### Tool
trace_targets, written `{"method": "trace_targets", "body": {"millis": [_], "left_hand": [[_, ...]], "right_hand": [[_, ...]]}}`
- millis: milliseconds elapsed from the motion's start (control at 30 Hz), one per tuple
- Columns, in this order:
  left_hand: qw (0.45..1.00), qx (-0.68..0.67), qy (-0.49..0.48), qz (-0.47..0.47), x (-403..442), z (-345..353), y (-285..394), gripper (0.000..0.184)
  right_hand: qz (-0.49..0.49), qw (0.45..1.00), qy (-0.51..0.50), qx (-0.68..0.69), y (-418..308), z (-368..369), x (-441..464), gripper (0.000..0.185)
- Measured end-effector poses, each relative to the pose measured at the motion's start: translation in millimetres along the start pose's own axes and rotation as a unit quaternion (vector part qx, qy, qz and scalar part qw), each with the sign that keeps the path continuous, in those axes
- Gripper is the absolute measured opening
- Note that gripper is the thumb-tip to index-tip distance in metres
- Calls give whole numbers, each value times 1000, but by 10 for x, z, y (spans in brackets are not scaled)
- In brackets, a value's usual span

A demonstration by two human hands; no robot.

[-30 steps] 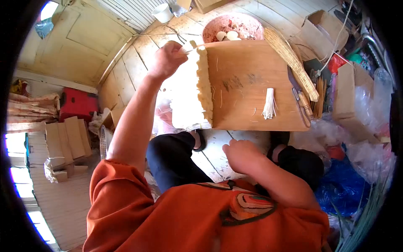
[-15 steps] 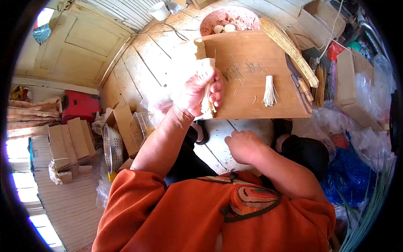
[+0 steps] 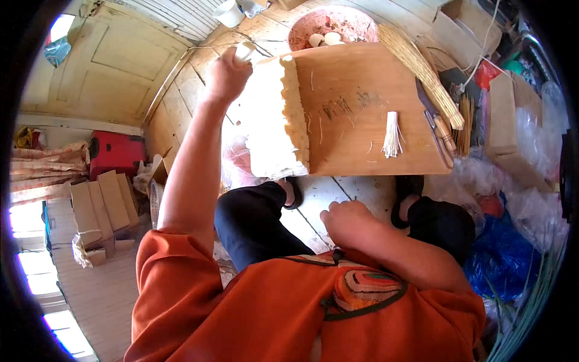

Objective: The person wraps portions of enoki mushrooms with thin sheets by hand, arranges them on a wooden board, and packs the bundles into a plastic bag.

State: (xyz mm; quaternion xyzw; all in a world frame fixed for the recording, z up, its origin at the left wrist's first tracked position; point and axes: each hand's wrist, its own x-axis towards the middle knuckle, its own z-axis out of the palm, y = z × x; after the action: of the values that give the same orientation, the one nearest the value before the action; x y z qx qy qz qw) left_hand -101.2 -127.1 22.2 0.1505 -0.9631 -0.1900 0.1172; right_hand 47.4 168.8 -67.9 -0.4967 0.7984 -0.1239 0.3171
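My left hand (image 3: 229, 75) is raised at the far left corner of the board, its fingers closed round a whitish bundle (image 3: 244, 51) whose outline is washed out by glare. Below and beside it lies a pale, ragged-edged stack (image 3: 283, 120) along the left part of the wooden board (image 3: 356, 78). Near the body, in front of the board, my right hand (image 3: 350, 220) is curled closed; whatever it may hold is hidden. A small bundle of white strips (image 3: 392, 134), fanned at its lower end, rests on the right part of the board.
Knives (image 3: 439, 130) and a long straw bundle (image 3: 422, 75) lie along the board's right edge. A pink basin (image 3: 332, 27) with pale round pieces stands behind. Cardboard boxes (image 3: 509, 114), plastic bags and a blue bag (image 3: 500, 259) are at right, a red case (image 3: 116, 154) at left.
My left hand went from the far left corner to the middle of the pale stack, then back out to that corner. My right hand has stayed nearly in place.
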Motion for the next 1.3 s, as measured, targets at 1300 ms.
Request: {"method": "trace_targets", "body": {"millis": [1300], "left_hand": [[971, 174, -124, 108, 516, 252, -160, 33]], "right_hand": [[-9, 999, -27, 41, 8, 49, -4, 19]]}}
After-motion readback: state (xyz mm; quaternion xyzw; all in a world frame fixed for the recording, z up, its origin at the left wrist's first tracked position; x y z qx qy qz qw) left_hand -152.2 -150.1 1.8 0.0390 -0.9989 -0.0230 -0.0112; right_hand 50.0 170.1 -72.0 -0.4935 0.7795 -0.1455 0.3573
